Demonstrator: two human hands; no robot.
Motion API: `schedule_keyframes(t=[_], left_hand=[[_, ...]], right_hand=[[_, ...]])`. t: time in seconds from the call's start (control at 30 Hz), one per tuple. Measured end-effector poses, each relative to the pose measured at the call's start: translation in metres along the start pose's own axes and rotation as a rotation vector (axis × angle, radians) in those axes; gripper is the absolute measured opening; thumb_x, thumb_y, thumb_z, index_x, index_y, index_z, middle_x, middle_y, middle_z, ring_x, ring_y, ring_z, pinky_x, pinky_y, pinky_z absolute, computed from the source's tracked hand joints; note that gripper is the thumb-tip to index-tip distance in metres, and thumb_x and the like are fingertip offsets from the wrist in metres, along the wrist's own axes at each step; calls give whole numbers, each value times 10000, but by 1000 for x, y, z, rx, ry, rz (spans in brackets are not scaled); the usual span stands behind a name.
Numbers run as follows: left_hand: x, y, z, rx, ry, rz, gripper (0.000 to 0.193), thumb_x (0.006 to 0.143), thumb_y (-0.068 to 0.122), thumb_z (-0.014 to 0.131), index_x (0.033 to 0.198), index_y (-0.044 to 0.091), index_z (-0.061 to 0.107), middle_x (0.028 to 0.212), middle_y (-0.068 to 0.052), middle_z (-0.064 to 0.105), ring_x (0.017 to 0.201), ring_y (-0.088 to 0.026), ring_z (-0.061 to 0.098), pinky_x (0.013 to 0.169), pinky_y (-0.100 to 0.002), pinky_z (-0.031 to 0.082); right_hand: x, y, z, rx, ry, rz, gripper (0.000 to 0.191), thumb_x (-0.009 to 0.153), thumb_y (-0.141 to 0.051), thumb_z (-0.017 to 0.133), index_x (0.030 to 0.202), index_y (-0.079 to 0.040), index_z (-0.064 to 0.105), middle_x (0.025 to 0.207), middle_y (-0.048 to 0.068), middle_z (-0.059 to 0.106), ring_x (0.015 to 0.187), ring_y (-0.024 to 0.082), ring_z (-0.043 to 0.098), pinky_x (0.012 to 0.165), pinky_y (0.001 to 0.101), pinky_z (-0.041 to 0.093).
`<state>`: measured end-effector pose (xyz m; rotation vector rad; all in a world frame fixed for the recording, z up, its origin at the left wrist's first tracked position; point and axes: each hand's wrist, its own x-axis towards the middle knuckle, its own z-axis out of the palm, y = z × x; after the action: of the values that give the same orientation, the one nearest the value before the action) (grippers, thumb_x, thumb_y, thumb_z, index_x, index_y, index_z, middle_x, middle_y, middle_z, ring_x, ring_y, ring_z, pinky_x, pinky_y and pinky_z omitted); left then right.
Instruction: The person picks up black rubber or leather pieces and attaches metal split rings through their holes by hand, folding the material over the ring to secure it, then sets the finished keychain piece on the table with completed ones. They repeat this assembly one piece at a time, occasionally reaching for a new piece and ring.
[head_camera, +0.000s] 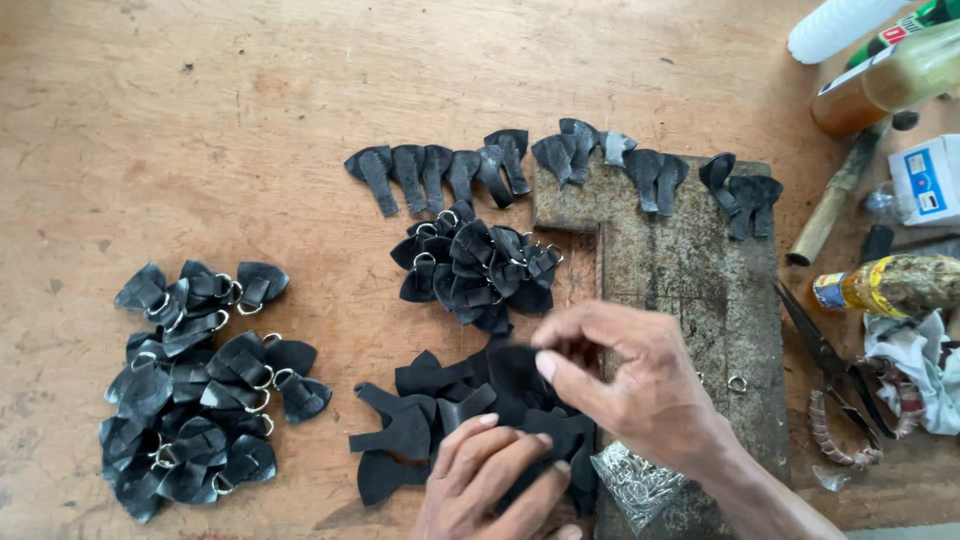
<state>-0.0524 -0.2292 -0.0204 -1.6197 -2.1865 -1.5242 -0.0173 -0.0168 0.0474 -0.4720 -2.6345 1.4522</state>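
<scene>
Right hand (630, 375) pinching black leather piece (515, 370); left hand (490, 475) flat, loosely spread, on loose pile (420, 425) directly below.

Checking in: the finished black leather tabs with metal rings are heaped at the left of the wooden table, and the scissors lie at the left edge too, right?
Not quite. The head view shows the heap of black leather tabs with metal rings at the left of the wooden table, but the dark metal scissors lie at the right, beside the worn cutting block.
</scene>
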Motion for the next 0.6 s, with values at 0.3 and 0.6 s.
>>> schedule_keyframes(t=[0.3, 0.6], left_hand=[[62, -1, -7, 7, -70, -120, 359, 886, 216, 760, 1173, 17, 679, 1271, -181, 624, 1243, -387, 546, 1040, -518, 465], [115, -1, 0, 136, -31, -132, 311, 934, 173, 732, 1170, -10, 649, 1267, -192, 625, 1182, -346, 586, 996, -435, 496]], right_hand=[[-31, 18, 2, -91, -202, 118, 192, 904, -216, 736, 976, -39, 746, 788, 62, 709, 664, 184, 679, 576, 341, 547], [-43, 36, -54, -184, -11, 11, 208, 887, -203, 723, 1033, -59, 759, 907, 62, 755, 742, 197, 740, 643, 338, 588]])
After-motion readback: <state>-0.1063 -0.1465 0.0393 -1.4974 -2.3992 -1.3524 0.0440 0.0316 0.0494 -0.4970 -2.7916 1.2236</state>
